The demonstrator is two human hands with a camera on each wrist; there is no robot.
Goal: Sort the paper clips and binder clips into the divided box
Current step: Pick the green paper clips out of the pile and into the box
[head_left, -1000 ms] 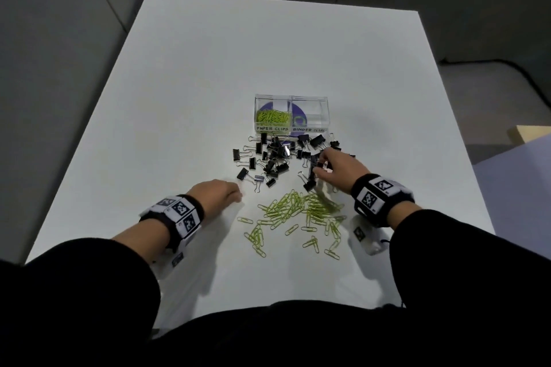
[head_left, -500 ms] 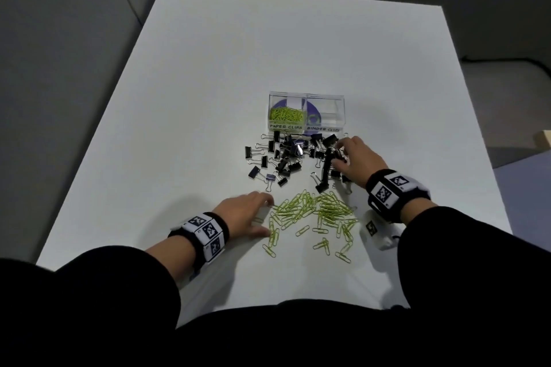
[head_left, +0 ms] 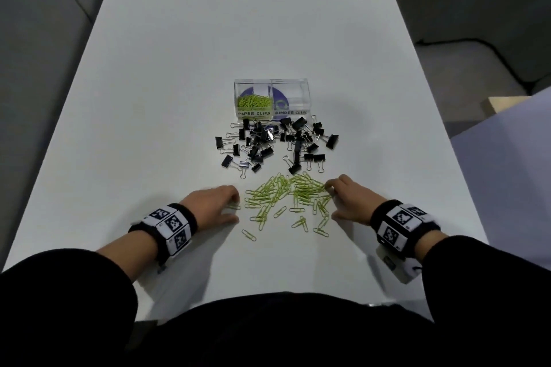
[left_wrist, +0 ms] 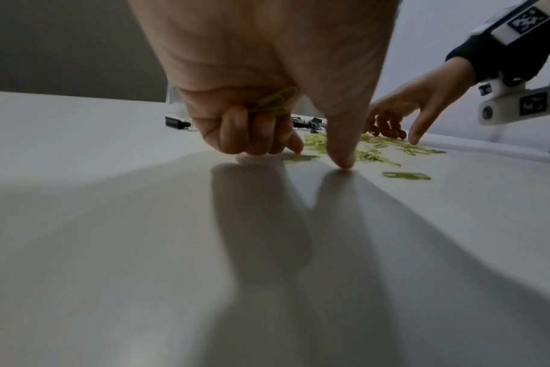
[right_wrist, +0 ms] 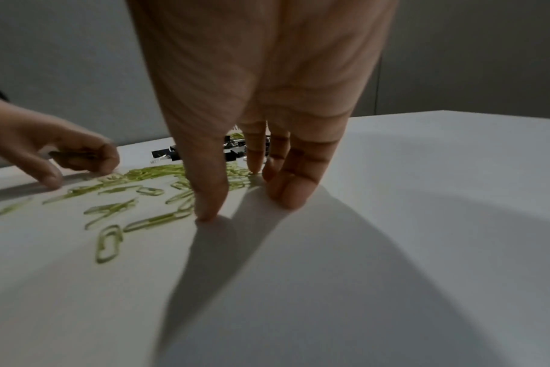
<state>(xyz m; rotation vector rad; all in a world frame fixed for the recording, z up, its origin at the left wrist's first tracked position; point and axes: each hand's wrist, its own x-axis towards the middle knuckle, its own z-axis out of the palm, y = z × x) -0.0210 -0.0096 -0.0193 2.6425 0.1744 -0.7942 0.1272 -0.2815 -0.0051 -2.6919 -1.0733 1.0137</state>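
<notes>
A clear divided box [head_left: 298,82] stands mid-table; its left cell, labelled PAPER CLIPS, holds green paper clips [head_left: 255,101], and the BINDER CLIPS cell looks bare. Black binder clips [head_left: 274,143] lie scattered just in front of it. Nearer me a pile of green paper clips [head_left: 286,197] is spread out. At the pile's left edge my left hand [head_left: 229,205] curls its fingers round a few paper clips [left_wrist: 277,101], thumb tip on the table. My right hand [head_left: 343,199] rests straight fingertips [right_wrist: 211,211] on the table at the pile's right edge, holding nothing.
The white table [head_left: 179,68] ends at its far edge well behind the box. A dark cable [head_left: 492,50] lies on the floor at the right, beside a pale purple surface [head_left: 507,158]. Both wrists carry marker bands.
My right hand has drawn back from the binder clips to the right edge of the paper clip pile. My left hand has stayed at the pile's left edge.
</notes>
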